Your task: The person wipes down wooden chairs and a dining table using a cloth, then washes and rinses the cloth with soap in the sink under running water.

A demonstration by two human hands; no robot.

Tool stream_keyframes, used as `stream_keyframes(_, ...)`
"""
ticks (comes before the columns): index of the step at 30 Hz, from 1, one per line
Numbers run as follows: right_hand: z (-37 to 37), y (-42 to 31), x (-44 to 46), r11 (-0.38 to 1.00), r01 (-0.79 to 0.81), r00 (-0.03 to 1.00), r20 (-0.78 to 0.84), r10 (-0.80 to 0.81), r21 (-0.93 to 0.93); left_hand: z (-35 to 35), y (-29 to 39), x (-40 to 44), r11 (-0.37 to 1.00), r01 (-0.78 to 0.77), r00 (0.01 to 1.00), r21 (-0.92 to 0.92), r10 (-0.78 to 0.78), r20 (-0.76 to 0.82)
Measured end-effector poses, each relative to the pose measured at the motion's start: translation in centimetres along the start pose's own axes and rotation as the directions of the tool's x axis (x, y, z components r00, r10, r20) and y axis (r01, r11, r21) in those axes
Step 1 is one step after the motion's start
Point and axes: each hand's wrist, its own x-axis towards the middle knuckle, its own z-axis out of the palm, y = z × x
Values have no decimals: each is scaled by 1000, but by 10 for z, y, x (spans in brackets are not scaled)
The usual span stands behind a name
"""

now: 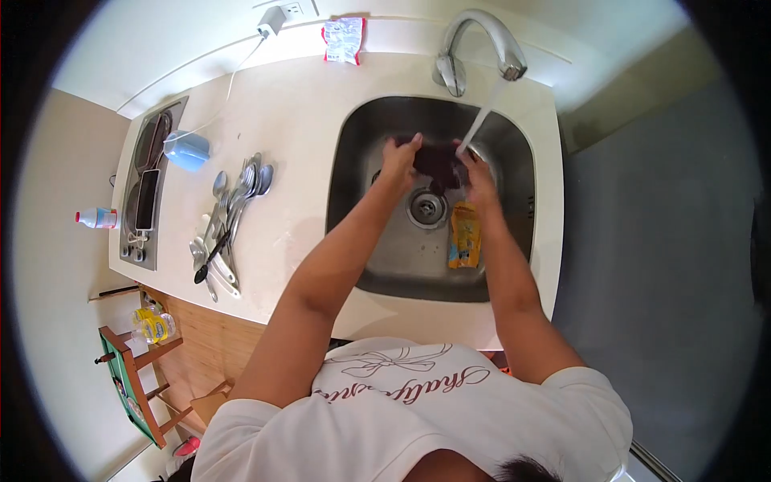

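A dark maroon cloth [438, 163], seemingly wet, is stretched between my two hands over the steel sink [381, 261]. My left hand [401, 163] is closed on its left side, thumb uppermost. On the other side, my right hand [479, 177] grips the cloth's right edge. Water runs from the chrome faucet [482, 36] and comes down beside my right fingers. Just below the cloth lies the drain [427, 209]. A yellow packet [465, 237] rests on the sink floor near my right wrist.
Several spoons, forks and other utensils [233, 213] lie heaped on the counter [297, 128] left of the sink. A blue cup [187, 151], a phone [147, 199] on a stove and a bottle [98, 218] are farther left. A red-and-white packet [344, 40] leans at the back wall.
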Motion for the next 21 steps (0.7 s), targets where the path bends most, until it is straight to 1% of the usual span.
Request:
stream_keyframes(1,31,-3,-16,995,71,992,-110,-64,63,-3,-7,8,1000,-10,1000,-5,10,-1)
stream_keyframes(2,55,5,-24,996,73,993,-98,-67,60,-8,-25,24,974,164,984,-155,-150,97)
stream_keyframes(3,75,14,-31,907,324,936,-48,-348,-270,-17,-44,43,897,341,933,-281,-288,215)
stream_keyframes(4,87,19,-35,655,526,812,91,-576,-543,-29,-64,62,931,303,925,-203,-236,298)
stream_keyframes(5,91,21,-36,654,530,811,99,-576,-540,-46,-89,92,977,-108,885,184,10,466)
stream_keyframes(6,93,23,-37,434,577,735,210,-644,-692,-58,-113,116,678,-575,759,459,232,608)
stream_keyframes(7,94,27,-38,182,585,659,332,-675,-790,-71,-137,140,364,-767,639,529,349,686)
stream_keyframes(8,87,29,-30,182,586,660,335,-672,-790,-51,-110,103,703,-479,842,526,197,503)
stream_keyframes(9,74,30,-16,316,506,695,162,-701,-803,-31,-80,63,980,-52,971,190,5,240)
stream_keyframes(10,69,31,-6,451,427,715,-13,-699,-784,-9,-49,19,967,160,986,-200,-168,-20)
stream_keyframes(11,75,26,-10,454,439,719,0,-695,-775,-11,-54,34,953,239,970,-187,-242,8)
stream_keyframes(12,81,23,-18,448,448,740,40,-671,-774,-17,-63,45,955,222,974,-198,-228,-8)
stream_keyframes(14,95,17,-24,445,475,761,101,-641,-759,-25,-64,54,937,140,981,-320,-88,172)
stream_keyframes(15,98,17,-29,486,515,745,89,-661,-706,-23,-64,53,936,132,984,-326,-85,156)
stream_keyframes(16,95,17,-33,522,548,729,68,-681,-654,-16,-59,44,977,97,995,-191,-90,46)
stream_keyframes(17,82,18,-20,506,471,740,11,-672,-722,-10,-54,42,996,68,996,-49,-71,-59)
stream_keyframes(18,68,18,-10,506,478,738,15,-675,-718,-7,-49,39,997,60,996,-49,-63,-60)
stream_keyframes(19,51,18,-3,454,387,792,38,-610,-803,-8,-49,36,981,-16,999,194,22,-26)
stream_keyframes(20,39,13,4,380,303,840,56,-540,-874,-7,-47,36,903,-101,995,418,100,26)
stream_keyframes(21,30,4,8,376,314,836,65,-545,-872,-10,-55,50,863,-180,983,473,139,120)
